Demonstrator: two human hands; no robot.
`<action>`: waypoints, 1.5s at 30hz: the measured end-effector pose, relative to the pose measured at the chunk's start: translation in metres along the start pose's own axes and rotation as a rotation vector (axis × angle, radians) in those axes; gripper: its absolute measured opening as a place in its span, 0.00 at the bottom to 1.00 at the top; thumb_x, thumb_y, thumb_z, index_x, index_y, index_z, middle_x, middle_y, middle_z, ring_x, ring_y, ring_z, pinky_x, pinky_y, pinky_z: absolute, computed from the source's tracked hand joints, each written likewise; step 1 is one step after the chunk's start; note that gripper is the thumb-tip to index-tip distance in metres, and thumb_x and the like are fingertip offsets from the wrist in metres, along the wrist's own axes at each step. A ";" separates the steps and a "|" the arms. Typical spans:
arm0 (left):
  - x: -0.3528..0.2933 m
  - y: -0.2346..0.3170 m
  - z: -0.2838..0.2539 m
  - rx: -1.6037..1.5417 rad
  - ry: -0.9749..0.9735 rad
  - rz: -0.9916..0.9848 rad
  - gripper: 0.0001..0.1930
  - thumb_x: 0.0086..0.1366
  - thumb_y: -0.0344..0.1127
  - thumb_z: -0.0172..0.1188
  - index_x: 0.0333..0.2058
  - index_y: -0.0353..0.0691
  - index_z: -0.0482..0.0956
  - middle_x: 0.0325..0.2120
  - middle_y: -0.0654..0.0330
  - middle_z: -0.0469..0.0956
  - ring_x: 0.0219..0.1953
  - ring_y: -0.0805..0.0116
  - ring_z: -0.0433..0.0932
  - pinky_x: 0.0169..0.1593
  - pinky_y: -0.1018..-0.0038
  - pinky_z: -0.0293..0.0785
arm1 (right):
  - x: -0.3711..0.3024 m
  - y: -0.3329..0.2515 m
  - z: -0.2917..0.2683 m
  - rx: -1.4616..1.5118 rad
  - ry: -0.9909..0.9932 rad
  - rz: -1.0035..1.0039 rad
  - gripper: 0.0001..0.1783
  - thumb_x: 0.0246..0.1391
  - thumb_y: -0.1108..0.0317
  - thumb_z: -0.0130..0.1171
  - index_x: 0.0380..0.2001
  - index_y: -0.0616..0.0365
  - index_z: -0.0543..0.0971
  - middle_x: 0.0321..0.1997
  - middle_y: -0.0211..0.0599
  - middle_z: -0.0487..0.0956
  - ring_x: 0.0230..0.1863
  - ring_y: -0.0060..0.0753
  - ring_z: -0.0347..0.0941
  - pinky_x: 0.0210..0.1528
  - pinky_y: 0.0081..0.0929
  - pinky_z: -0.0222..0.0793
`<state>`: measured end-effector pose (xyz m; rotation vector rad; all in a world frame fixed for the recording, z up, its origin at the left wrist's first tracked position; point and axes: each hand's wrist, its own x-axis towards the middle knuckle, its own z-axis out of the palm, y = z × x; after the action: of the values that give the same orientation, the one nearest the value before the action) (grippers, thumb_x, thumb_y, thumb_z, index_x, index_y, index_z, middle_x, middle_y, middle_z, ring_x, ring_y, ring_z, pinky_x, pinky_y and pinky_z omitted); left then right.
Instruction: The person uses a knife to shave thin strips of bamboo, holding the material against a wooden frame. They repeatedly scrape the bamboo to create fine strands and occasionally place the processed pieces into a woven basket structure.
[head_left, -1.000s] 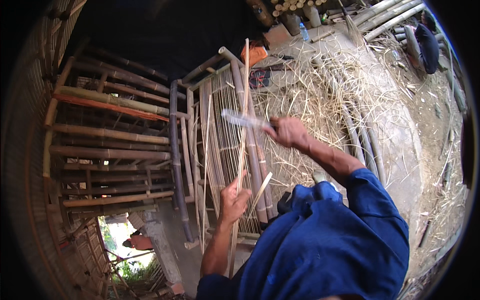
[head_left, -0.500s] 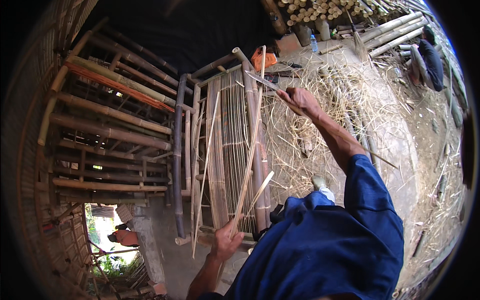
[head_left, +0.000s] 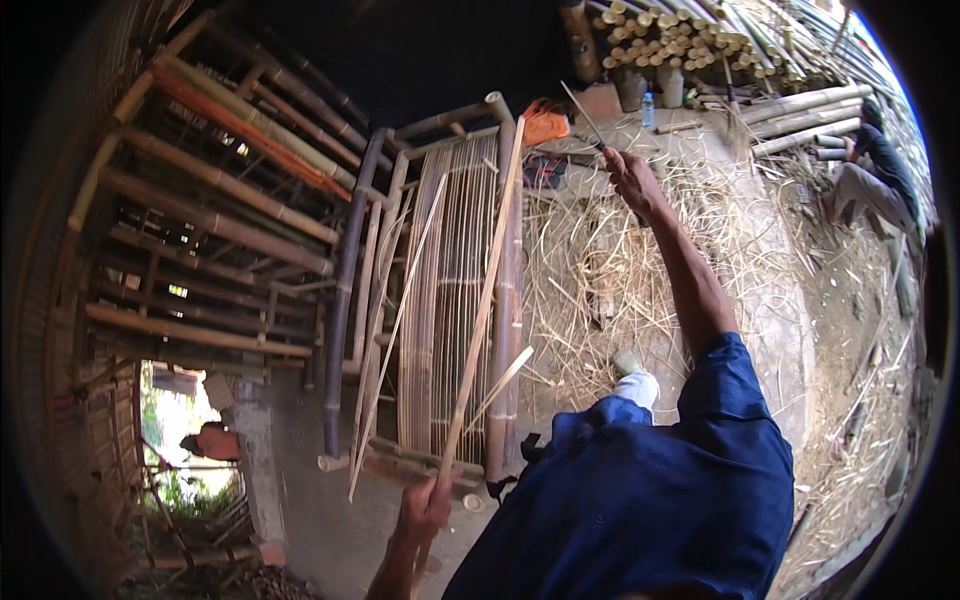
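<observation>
My left hand (head_left: 427, 508) is closed round the lower part of a long bamboo strip (head_left: 484, 300). The strip slants up across a bamboo frame (head_left: 505, 345) and reaches near its far end. Thin slats (head_left: 420, 290) lie lengthwise inside that frame. My right hand (head_left: 632, 182) grips a knife (head_left: 583, 116) out to the right, its blade aimed up and to the left, apart from the strip. A shorter pale strip (head_left: 502, 384) and a thin loose strip (head_left: 410, 285) also lie across the frame.
Bamboo shavings (head_left: 640, 270) cover the floor on the right. An orange bag (head_left: 545, 121) lies by the frame's far end, with a water bottle (head_left: 648, 110) beyond. Cut bamboo poles (head_left: 670, 40) are stacked behind. Bamboo racks (head_left: 220, 250) stand left. Another person (head_left: 880, 170) crouches far right.
My right hand has moved the knife up and away from the strip, to the right. My left hand has shifted lower and slightly left, still holding the strip.
</observation>
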<state>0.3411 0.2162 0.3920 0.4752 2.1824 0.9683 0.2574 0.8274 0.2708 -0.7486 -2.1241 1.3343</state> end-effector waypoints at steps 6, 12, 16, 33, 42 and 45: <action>0.185 0.104 0.037 -0.095 0.094 0.238 0.42 0.67 0.52 0.61 0.67 0.27 0.54 0.13 0.70 0.67 0.09 0.86 0.61 0.11 0.85 0.58 | -0.117 -0.046 0.090 -0.224 -0.380 -0.171 0.42 0.63 0.28 0.25 0.34 0.58 0.73 0.20 0.39 0.74 0.17 0.31 0.70 0.15 0.38 0.70; 0.285 0.168 0.074 -0.394 0.146 0.234 0.43 0.62 0.46 0.69 0.68 0.36 0.56 0.18 0.71 0.73 0.12 0.87 0.62 0.11 0.85 0.53 | -0.145 -0.064 0.073 -0.127 -0.417 -0.363 0.34 0.63 0.36 0.43 0.39 0.62 0.76 0.32 0.57 0.79 0.31 0.61 0.78 0.32 0.51 0.74; 0.289 0.200 0.101 -0.321 0.070 0.199 0.39 0.65 0.37 0.66 0.68 0.31 0.56 0.17 0.71 0.73 0.10 0.88 0.58 0.12 0.85 0.52 | -0.067 -0.029 0.054 -0.154 -0.293 -0.115 0.37 0.64 0.34 0.39 0.31 0.60 0.78 0.20 0.50 0.79 0.24 0.57 0.79 0.27 0.50 0.74; 0.268 0.212 0.109 -0.306 -0.079 0.331 0.38 0.60 0.19 0.52 0.67 0.21 0.47 0.11 0.71 0.68 0.09 0.84 0.62 0.11 0.84 0.59 | 0.016 -0.003 0.013 -0.122 -0.283 0.041 0.37 0.65 0.36 0.38 0.35 0.63 0.79 0.24 0.59 0.79 0.28 0.62 0.78 0.34 0.52 0.74; 0.189 0.184 0.084 -0.295 -0.110 0.358 0.39 0.60 0.21 0.55 0.67 0.18 0.46 0.14 0.73 0.66 0.15 0.87 0.61 0.18 0.83 0.55 | 0.107 0.028 0.000 -0.168 0.027 0.003 0.39 0.64 0.34 0.38 0.44 0.61 0.82 0.35 0.64 0.81 0.41 0.63 0.78 0.46 0.51 0.73; 0.141 0.171 0.075 -0.214 -0.073 0.248 0.41 0.59 0.24 0.59 0.67 0.19 0.48 0.14 0.71 0.66 0.16 0.86 0.62 0.21 0.83 0.59 | 0.141 0.029 -0.030 -0.129 0.019 0.016 0.40 0.63 0.32 0.39 0.36 0.60 0.83 0.33 0.59 0.82 0.42 0.63 0.78 0.45 0.52 0.72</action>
<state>0.3063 0.4455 0.4223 0.6780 1.9580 1.2811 0.1824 0.9538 0.2744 -0.8283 -2.2099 1.2014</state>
